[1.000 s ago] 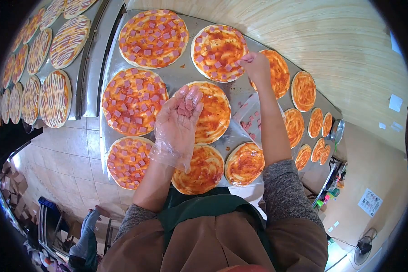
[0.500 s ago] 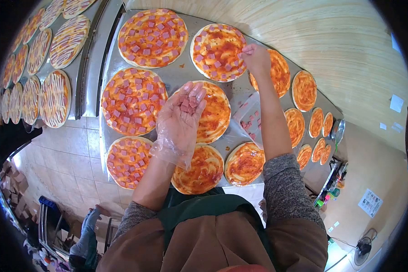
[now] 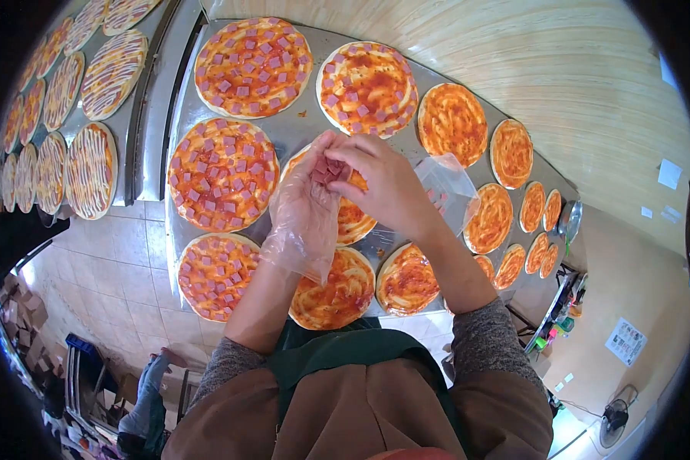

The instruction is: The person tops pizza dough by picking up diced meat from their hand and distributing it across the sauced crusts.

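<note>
My left hand (image 3: 303,203), in a clear plastic glove, is cupped palm up around diced ham (image 3: 328,170) above a sauced pizza base (image 3: 350,224). My bare right hand (image 3: 379,180) reaches over that palm, its fingertips at the ham cubes. Beyond the hands, a pizza (image 3: 366,88) carries ham cubes mostly round its rim. Two large pizzas to the left, one at the back (image 3: 253,67) and one nearer (image 3: 223,174), are dotted all over with ham. A clear plastic container (image 3: 452,192) with some ham pieces sits right of my right wrist.
More sauced bases (image 3: 452,125) stretch along the metal table (image 3: 299,129) to the right. At the left, another metal surface (image 3: 155,123) holds pizzas striped with white sauce (image 3: 90,169). A wood-patterned wall (image 3: 506,54) borders the far side. Another person's leg (image 3: 143,399) shows at lower left.
My right hand has come from the rim of the upper pizza back to the ham in my left palm. The container beside my right arm shows more fully.
</note>
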`<state>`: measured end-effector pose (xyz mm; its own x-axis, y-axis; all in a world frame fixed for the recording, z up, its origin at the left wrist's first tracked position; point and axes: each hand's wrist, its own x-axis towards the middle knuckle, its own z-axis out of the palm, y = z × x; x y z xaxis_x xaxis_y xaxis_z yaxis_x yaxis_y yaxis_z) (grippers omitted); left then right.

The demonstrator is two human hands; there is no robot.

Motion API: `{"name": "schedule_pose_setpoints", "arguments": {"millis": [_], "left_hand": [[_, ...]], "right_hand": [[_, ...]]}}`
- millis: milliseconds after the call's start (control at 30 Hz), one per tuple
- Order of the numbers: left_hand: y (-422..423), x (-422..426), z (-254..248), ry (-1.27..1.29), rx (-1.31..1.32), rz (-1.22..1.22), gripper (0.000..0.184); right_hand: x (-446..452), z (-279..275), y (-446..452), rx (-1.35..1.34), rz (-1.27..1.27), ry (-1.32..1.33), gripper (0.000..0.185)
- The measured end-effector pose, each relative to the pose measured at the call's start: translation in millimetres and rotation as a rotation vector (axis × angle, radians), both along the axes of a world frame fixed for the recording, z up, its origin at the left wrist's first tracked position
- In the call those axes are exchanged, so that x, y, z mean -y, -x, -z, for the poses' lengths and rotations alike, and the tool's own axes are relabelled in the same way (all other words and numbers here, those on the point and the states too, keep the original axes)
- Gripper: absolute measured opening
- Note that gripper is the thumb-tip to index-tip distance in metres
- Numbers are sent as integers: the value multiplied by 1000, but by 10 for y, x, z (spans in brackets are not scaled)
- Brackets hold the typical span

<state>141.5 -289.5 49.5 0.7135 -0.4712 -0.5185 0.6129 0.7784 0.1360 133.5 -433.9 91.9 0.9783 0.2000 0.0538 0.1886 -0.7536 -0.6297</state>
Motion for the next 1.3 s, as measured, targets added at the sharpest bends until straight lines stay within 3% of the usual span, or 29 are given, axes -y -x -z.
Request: {"name": "schedule_pose_setpoints", "arguments": {"millis": [133,233,433,633,933,1100,1300], "left_hand": [[61,55,16,-86,50,43,40],[93,87,-21,-65,27,76,42],[67,85,-47,-42,26,80,45],[3,77,-106,-71,54,55,47],[13,45,-71,-78,14,63,45],[-10,15,-81,-94,-29,40,43],[-28,-15,-74,-102,-21,36,42]], "right_hand": [[18,34,24,-76,31,-48,23],[104,57,32,-280,130,-183,25],[357,126,37,-648,344,-936,24],[473,217,69,-774,261,-1309,30],[938,336,-258,-476,461,-1038,26],[1609,688,-646,-464,624,-795,24],[1781,775,-907,-453,675,-533,20]]}}
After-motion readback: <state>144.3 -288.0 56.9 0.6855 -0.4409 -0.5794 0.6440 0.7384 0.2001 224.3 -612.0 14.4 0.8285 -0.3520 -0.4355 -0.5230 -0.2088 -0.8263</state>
